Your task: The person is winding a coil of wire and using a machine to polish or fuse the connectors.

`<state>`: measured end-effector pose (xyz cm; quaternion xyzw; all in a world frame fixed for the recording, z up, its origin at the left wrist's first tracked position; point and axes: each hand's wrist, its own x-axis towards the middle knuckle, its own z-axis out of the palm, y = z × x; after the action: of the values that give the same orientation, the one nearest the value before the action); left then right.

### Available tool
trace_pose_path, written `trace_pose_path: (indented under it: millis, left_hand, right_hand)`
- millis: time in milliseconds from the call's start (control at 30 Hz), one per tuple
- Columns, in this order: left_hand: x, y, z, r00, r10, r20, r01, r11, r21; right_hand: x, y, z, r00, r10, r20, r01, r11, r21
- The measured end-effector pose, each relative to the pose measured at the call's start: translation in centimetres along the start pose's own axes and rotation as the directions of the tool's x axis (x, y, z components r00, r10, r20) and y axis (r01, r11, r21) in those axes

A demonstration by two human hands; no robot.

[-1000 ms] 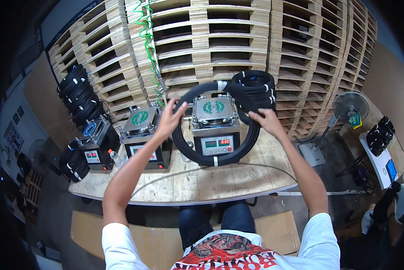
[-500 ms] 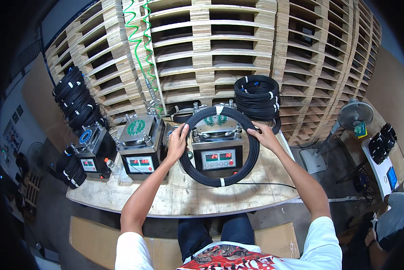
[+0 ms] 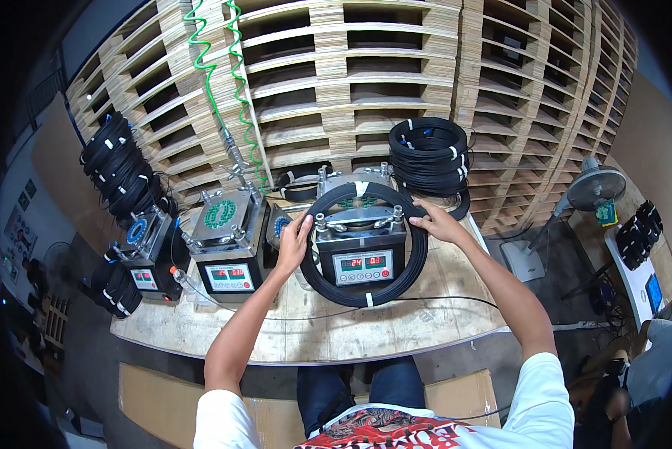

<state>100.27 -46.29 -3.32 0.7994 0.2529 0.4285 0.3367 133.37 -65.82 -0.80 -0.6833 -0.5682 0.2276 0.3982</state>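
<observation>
I hold a coil of black cable upright between my two hands, in front of a bench-top machine with a lit red display. White ties bind the coil at top and bottom. My left hand grips its left side, and my right hand grips the right side with the thumb on the near face. A loose cable end trails rightward over the wooden bench. Through the ring I see the machine's metal top plates and corner posts; part of the top is hidden behind the coil.
Two similar machines, one with a green ring and one with a blue ring, stand to the left. Stacked coils rise at the back right and far left. Pallets, a fan and a seated person surround the bench.
The coil has dropped slightly, its upper edge now lower in front of the machine. Both hands keep their hold. The view has shifted a little, and the loose cable end lies slightly higher.
</observation>
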Motion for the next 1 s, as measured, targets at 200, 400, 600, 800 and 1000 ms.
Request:
trace_pose_path:
  millis: [200, 400, 600, 800, 1000]
  left_hand:
    - [-0.5, 0.8, -0.4, 0.996, -0.075, 0.054, 0.071, 0.996, 0.059]
    - [-5.7, -1.5, -2.5, 0.929, -0.286, 0.236, 0.243, 0.950, 0.195]
    - [-11.8, -2.1, -4.7, 0.712, -0.260, 0.652, -0.089, 0.888, 0.452]
    - [-15.4, 1.7, 0.5, 0.581, -0.244, 0.777, -0.248, 0.856, 0.454]
    - [-18.6, -1.0, 1.2, 0.726, -0.148, 0.672, -0.401, 0.703, 0.588]
  right_hand:
    - [-1.0, 2.3, -0.2, 0.989, 0.144, 0.037, -0.149, 0.970, 0.190]
    - [-5.2, 6.0, 1.0, 0.950, 0.189, 0.249, -0.205, 0.978, 0.043]
    - [-8.7, 5.5, 2.1, 0.667, 0.400, 0.629, -0.422, 0.898, -0.125]
    - [-10.6, 6.8, 6.5, 0.612, 0.322, 0.722, -0.431, 0.902, -0.037]
    - [-12.7, 6.8, 10.2, 0.928, -0.217, 0.303, 0.330, 0.856, -0.398]
